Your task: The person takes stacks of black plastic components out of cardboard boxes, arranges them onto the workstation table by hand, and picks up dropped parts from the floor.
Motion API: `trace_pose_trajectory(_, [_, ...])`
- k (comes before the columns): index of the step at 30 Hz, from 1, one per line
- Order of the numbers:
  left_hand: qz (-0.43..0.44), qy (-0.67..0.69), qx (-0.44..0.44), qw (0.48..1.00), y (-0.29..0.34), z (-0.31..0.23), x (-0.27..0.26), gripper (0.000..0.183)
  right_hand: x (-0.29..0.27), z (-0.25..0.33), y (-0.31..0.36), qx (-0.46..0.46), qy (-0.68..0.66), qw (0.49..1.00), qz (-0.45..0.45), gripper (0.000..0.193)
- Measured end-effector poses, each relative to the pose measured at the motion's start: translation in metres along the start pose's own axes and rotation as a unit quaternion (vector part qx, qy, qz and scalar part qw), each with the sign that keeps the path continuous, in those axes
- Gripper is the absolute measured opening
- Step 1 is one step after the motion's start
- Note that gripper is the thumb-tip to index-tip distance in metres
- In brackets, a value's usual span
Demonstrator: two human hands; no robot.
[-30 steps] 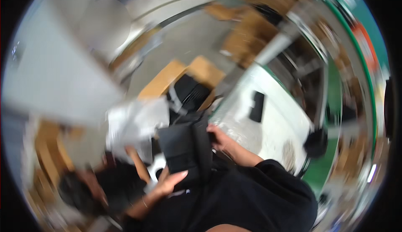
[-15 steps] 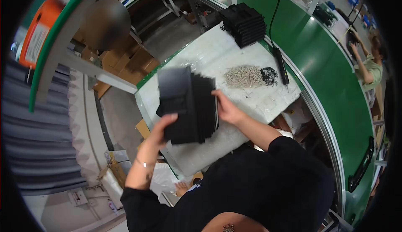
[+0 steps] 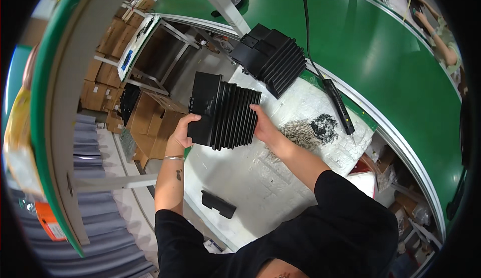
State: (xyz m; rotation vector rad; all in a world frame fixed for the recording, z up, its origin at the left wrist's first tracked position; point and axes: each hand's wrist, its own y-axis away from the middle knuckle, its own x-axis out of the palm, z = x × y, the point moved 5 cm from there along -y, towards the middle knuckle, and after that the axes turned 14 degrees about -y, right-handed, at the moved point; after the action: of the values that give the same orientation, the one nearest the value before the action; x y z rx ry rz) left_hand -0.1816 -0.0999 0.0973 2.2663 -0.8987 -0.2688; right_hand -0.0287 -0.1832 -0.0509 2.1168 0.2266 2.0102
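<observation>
Between my two hands is a stack of black plastic covers [image 3: 233,115], ridged along the edges where the pieces nest. My left hand [image 3: 184,130] grips its left end, thumb on top. At the right end my right hand [image 3: 262,122] presses against the stack, its fingers partly hidden. A second stack of black covers [image 3: 273,57] sits just beyond, at the table's far corner. One loose black cover [image 3: 218,204] lies on the near part of the white-covered table [image 3: 270,188]. Right of my right hand are a pile of silver pins or screws [image 3: 299,133] and small black pieces [image 3: 324,127].
A black electric screwdriver [image 3: 338,105] with a cord rests at the table's right edge. Behind it curves a green workbench [image 3: 361,42]. A metal post [image 3: 225,7] rises past the far stack. Cardboard boxes [image 3: 153,122] stand left. Another person's arm [image 3: 436,37] shows far right.
The view has shifted. The stack in my hands has moved toward the far stack, with both hands still on it. The loose cover on the near table now shows.
</observation>
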Motion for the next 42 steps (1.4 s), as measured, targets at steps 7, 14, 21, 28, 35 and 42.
trace_pose_trajectory(7, [0.083,0.037,0.027,0.995,-0.055,0.011,-0.045,0.054,-0.004,0.009,-0.031,0.003,0.041,0.999,-0.025,0.038])
trace_pose_trajectory(14, [0.099,0.108,0.076,0.986,-0.069,0.023,-0.065,0.062,0.011,0.005,-0.011,0.233,0.226,0.942,-0.090,0.072])
trace_pose_trajectory(21, [0.119,0.030,0.041,0.992,-0.087,-0.021,-0.071,0.057,0.014,0.007,-0.036,0.115,0.242,0.963,-0.004,0.076])
trace_pose_trajectory(28, [0.142,0.016,0.056,0.988,-0.104,-0.017,-0.062,0.054,0.016,0.032,-0.023,0.136,0.381,0.912,-0.065,0.077])
trace_pose_trajectory(35, [0.133,-0.129,-0.037,0.982,-0.104,-0.043,-0.034,0.043,-0.011,0.040,-0.041,0.109,0.318,0.932,-0.135,0.055])
trace_pose_trajectory(42, [0.096,-0.126,-0.049,0.986,-0.127,-0.035,-0.044,0.028,-0.002,0.036,-0.024,0.080,0.278,0.935,-0.204,0.047])
